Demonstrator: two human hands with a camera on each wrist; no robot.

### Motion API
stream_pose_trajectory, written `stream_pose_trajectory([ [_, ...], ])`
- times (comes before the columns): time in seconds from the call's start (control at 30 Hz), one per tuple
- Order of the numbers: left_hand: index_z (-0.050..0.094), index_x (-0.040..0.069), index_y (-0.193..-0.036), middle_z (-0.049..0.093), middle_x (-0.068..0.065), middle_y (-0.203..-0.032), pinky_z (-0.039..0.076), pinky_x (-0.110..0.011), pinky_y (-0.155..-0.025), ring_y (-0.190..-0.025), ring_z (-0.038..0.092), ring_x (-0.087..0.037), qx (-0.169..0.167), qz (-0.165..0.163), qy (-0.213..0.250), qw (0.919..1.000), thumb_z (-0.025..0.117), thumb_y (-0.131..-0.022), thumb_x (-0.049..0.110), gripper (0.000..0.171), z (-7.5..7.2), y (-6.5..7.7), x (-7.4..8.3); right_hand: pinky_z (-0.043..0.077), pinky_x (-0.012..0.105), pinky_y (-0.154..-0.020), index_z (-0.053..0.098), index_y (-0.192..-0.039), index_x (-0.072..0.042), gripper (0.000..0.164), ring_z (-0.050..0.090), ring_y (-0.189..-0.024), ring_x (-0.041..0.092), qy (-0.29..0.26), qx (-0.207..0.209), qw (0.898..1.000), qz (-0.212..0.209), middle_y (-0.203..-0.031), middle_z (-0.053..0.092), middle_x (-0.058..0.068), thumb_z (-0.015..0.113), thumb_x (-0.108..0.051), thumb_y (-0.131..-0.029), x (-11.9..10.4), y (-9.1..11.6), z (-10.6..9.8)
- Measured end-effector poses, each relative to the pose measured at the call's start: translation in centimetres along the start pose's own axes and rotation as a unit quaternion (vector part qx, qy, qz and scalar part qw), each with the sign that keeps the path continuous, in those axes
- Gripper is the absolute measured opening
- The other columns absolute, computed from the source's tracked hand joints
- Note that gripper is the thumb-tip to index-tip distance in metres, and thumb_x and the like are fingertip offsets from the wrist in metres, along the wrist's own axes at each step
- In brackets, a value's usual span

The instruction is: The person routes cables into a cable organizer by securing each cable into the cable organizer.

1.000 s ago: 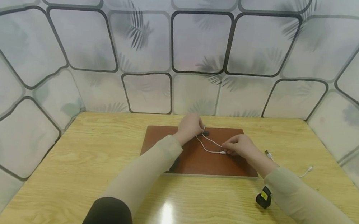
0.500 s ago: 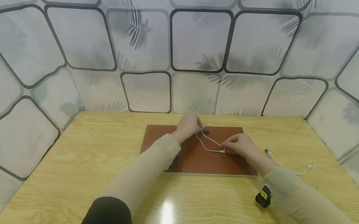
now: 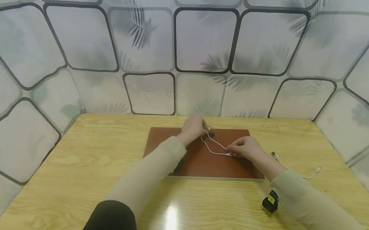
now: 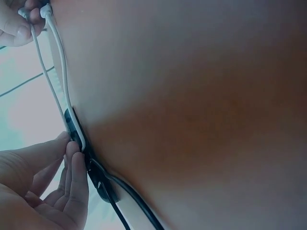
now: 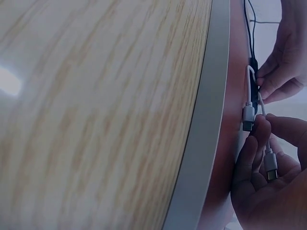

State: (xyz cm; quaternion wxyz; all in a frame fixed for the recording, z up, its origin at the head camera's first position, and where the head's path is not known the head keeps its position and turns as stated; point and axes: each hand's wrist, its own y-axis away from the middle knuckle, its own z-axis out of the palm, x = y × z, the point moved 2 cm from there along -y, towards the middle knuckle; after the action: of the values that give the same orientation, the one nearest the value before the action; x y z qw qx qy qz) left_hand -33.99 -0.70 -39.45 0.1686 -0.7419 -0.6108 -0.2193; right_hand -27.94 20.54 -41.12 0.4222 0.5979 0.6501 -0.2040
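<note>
Near the back edge of a brown board (image 3: 213, 166), my left hand (image 3: 194, 129) pinches a white cable (image 4: 61, 67) right at a black cable holder (image 3: 211, 135). In the left wrist view, the cable bends back beside the holder (image 4: 74, 125), and two strands run to the other hand. My right hand (image 3: 244, 149) pinches one strand between thumb and index finger, close to its white plug (image 5: 271, 165). A second white plug (image 5: 248, 117) hangs beside these fingers, its metal tip showing. Black cables (image 4: 132, 196) sit in the holder's other end.
On the wooden table (image 3: 91, 180), right of the board, lies another white cable with a USB plug (image 3: 275, 156) and a smaller plug (image 3: 318, 170), partly behind the right sleeve. A small black device with a yellow label (image 3: 271, 200) shows beside that sleeve. A patterned wall covering (image 3: 200, 94) stands behind.
</note>
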Motion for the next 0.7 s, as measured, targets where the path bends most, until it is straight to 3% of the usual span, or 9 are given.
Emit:
stream_pose_trajectory([
  [0.27,0.085,0.008,-0.101,0.083,-0.005,-0.112,0.064,-0.036,-0.091,-0.105,0.076,-0.024,-0.012,0.005,-0.001,0.9999,0.082,-0.094,0.014,0.01,-0.2,0.12,0.12,0.064,0.024,-0.074,0.078,-0.112,0.009,0.026,0.066,-0.074,0.003,-0.001,0.003,1.0,0.005,-0.083,0.077,-0.004,0.07,-0.015,-0.103,-0.01,0.02,0.09],
  [0.53,0.084,0.009,-0.102,0.083,-0.004,-0.11,0.063,-0.036,-0.093,-0.104,0.076,-0.024,-0.023,0.011,-0.033,0.9991,0.081,-0.094,0.011,0.009,-0.41,0.14,0.35,0.062,0.022,-0.071,0.08,-0.11,0.007,0.024,0.066,-0.071,0.004,-0.01,-0.003,1.0,0.001,-0.082,0.078,-0.004,0.07,-0.014,-0.103,-0.39,0.12,0.43],
  [0.7,0.083,0.008,-0.099,0.083,-0.004,-0.107,0.063,-0.036,-0.093,-0.102,0.076,-0.023,-0.013,0.029,-0.062,0.9976,0.082,-0.093,0.01,0.007,-0.24,0.05,0.54,0.061,0.022,-0.07,0.08,-0.109,0.006,0.023,0.066,-0.071,0.005,-0.015,-0.003,1.0,-0.001,-0.081,0.078,-0.002,0.069,-0.013,-0.103,-0.33,-0.08,0.45],
])
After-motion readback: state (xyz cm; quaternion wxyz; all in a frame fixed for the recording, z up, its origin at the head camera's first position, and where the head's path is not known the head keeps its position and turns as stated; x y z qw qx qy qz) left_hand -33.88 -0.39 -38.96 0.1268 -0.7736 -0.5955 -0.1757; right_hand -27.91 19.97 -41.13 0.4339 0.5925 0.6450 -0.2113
